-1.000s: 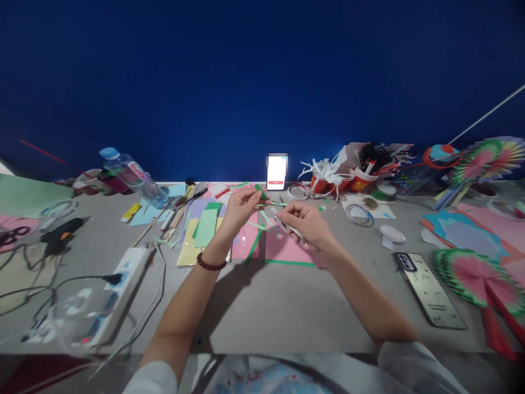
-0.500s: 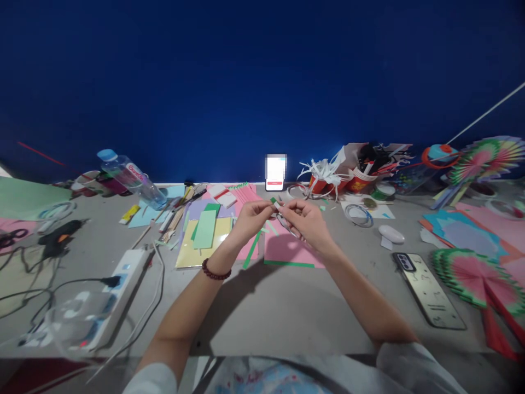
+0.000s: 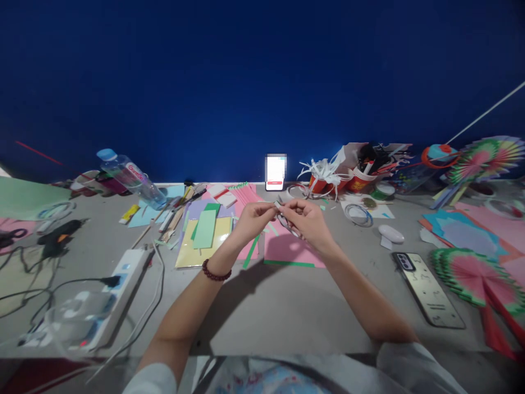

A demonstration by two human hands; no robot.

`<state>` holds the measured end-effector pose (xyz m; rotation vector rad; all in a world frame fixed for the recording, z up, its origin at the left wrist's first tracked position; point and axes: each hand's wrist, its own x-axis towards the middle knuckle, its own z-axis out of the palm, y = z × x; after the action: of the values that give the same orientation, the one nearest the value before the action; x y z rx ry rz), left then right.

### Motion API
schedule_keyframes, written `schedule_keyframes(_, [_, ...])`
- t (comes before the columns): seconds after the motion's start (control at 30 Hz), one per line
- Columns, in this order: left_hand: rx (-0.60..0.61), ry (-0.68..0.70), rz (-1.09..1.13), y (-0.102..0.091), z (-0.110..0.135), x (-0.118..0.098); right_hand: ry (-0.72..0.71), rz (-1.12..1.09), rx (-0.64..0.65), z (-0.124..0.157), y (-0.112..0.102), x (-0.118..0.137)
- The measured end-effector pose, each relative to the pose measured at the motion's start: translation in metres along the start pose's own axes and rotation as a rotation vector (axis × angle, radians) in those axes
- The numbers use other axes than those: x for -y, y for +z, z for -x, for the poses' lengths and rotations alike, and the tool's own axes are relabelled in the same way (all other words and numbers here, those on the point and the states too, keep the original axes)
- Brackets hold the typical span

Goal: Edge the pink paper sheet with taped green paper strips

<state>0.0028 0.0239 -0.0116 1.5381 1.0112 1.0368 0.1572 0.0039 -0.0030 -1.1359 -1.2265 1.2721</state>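
Note:
My left hand (image 3: 257, 219) is closed in a pinch, its fingertips meeting those of my right hand above the pink paper. A small pale strip end (image 3: 278, 204) shows between the two sets of fingertips. My right hand (image 3: 307, 221) is also closed, thumb against index finger. Under its fingers shows the curved edge of a pale ring (image 3: 288, 225) that looks like a tape roll, mostly hidden by the hand. Below lies a pink sheet (image 3: 287, 249) with a green strip (image 3: 289, 263) along its near edge.
Green paper strips (image 3: 205, 230) lie on a yellow packet (image 3: 184, 254) at left. Behind stand a lit phone (image 3: 274, 175) and red cups (image 3: 318, 185). A tilted bottle (image 3: 133, 178), power strip (image 3: 118, 298), second phone (image 3: 430, 290) and pleated paper fan (image 3: 476, 273) lie around.
Both hands stay nearly in place, with a slight shift of the fingertips. The green bit that showed between them earlier is now out of sight.

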Motion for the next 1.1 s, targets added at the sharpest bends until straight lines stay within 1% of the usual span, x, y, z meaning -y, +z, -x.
schedule_keyframes(0.23, [0.018, -0.009, 0.013, 0.001, 0.002, -0.003, -0.007, 0.006, -0.006, -0.001, -0.001, -0.003])
schedule_keyframes(0.33, [0.004, -0.012, 0.029, 0.003, 0.002, -0.004, -0.011, 0.007, -0.01, -0.001, -0.001, -0.002])
schedule_keyframes(0.4, [-0.028, -0.016, 0.057, 0.004, 0.002, -0.004, -0.014, 0.012, -0.01, 0.0, -0.001, 0.0])
schedule_keyframes(0.57, [-0.157, -0.04, 0.127, 0.002, -0.004, -0.002, 0.009, -0.001, 0.018, 0.003, -0.001, 0.006])
schedule_keyframes(0.63, [-0.177, -0.056, 0.158, 0.0, -0.007, -0.001, 0.023, -0.02, 0.032, 0.004, -0.001, 0.009])
schedule_keyframes(0.83, [-0.188, -0.059, 0.279, -0.002, -0.009, 0.003, 0.069, -0.023, 0.102, 0.006, 0.002, 0.009])
schedule_keyframes(1.03, [-0.203, -0.103, 0.224, -0.001, -0.008, 0.003, 0.019, 0.026, 0.104, 0.005, 0.003, 0.002])
schedule_keyframes(1.1, [-0.185, -0.1, 0.229, -0.001, -0.007, 0.001, 0.004, 0.042, 0.096, 0.005, 0.002, 0.002])
